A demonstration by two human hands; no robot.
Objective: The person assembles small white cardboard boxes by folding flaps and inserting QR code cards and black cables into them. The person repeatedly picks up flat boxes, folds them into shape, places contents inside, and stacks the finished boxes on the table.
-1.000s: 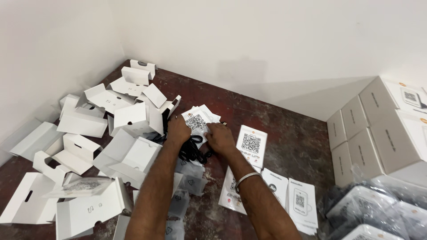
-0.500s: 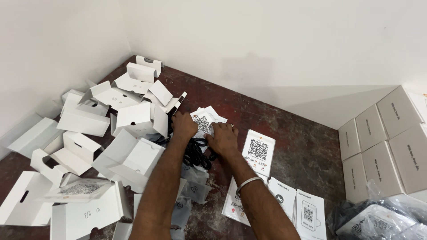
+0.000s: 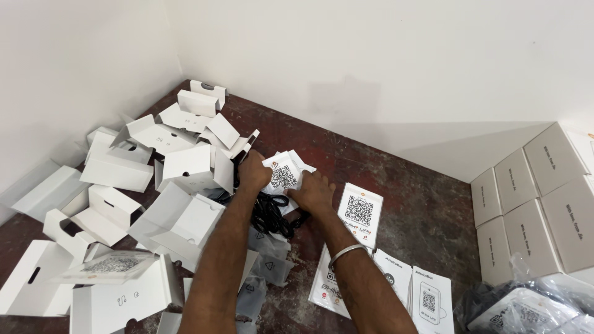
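Hands unchanged from the earlier frames in position relative to each other: both stay over the card stack and the black cable tangle. The view has shifted; the stacked boxes at right sat fuller in frame a second ago and now show at the right edge, with more of the left carton pile in view.

Left hand [image 3: 252,172] curled over the left edge of the cards [image 3: 284,175], fingers bent down around them; it grips the stack. Right hand [image 3: 314,193] lies knuckles-up on the lower right corner of the same stack, fingers folded under; whether it clamps the cards or only presses them cannot be told. A metal bangle [image 3: 346,253] sits on the right wrist.

Cards: small, white, fanned slightly, top one carrying a square black-and-white code. They lie on the dark floor [image 3: 408,216], mid-frame, just beside the opened cartons [image 3: 185,167] and directly above the cable [image 3: 272,216], which touches clear pouches [image 3: 269,247] below it.

Edges and room: walls meet in a corner at top left; cartons fill the floor from that corner down the left side. Leaflets [image 3: 361,210] lie just right of the right hand, more near the forearm. Boxes [image 3: 544,204] stand well apart at right, bagged items [image 3: 526,306] below them. Bare floor is open between leaflets and boxes
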